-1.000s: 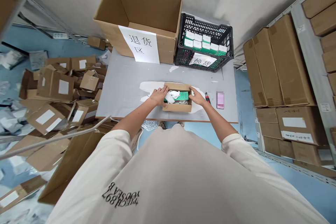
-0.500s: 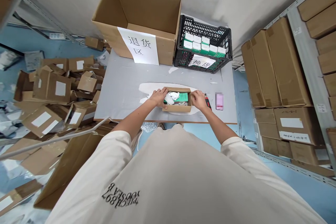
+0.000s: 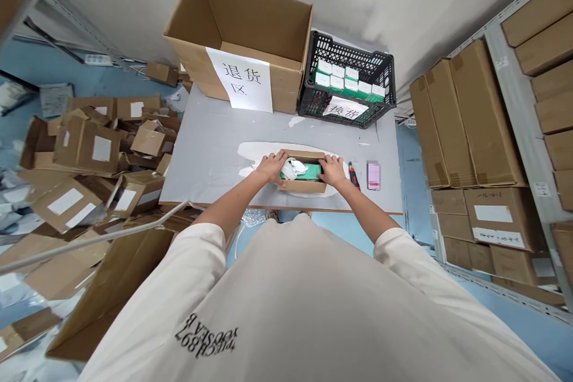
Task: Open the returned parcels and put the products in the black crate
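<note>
A small open cardboard box (image 3: 302, 187) stands near the table's front edge. Inside it lie a green box (image 3: 312, 172) and crumpled white paper (image 3: 294, 168). My left hand (image 3: 272, 167) grips the cardboard box's left end, its fingers over the rim. At the right end, my right hand (image 3: 332, 171) has its fingers inside the rim, closed on the end of the green box. A red and black cutter (image 3: 354, 176) lies just right of that hand, and a phone with a pink screen (image 3: 373, 175) is beside it.
Behind, a large open carton (image 3: 282, 85) with a paper sign stands left of a black crate (image 3: 347, 113) holding several white and green boxes. Cardboard boxes (image 3: 87, 143) are heaped on the floor at left. Stacked cartons (image 3: 465, 119) fill the shelving at right.
My right hand has moved left from the cardboard box's right end to inside its rim. The green box now lies flatter and closer to the front, covering the items seen there before.
</note>
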